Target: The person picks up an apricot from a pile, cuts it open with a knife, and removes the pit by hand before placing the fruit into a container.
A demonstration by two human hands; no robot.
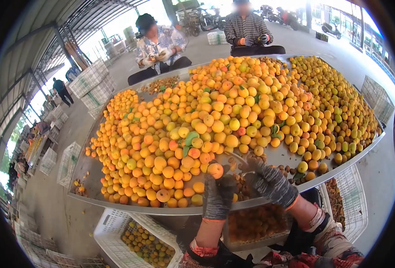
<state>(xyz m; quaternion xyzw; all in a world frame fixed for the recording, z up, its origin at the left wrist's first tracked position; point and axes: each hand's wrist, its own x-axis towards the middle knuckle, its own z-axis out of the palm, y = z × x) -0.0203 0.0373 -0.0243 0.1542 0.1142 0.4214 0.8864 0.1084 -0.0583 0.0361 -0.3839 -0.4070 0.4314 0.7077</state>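
My left hand [219, 192], in a dark grey knitted glove, has its fingers closed around an orange apricot [215, 170] at the near edge of the metal table [246, 204]. To its right, my right hand [273, 182] wears a similar glove and reaches toward the left one with bent fingers; whatever is between its fingertips is too small to make out. A large heap of apricots [215, 125] lies just beyond both hands. Brown pits [242, 185] are scattered on the metal between and behind the gloves.
Below the table's near edge are a white crate of apricots [103, 230] at left and another white crate [358, 205] at right. Two people [159, 44] [248, 29] sit across the table. More crates [92, 80] stand at the far left.
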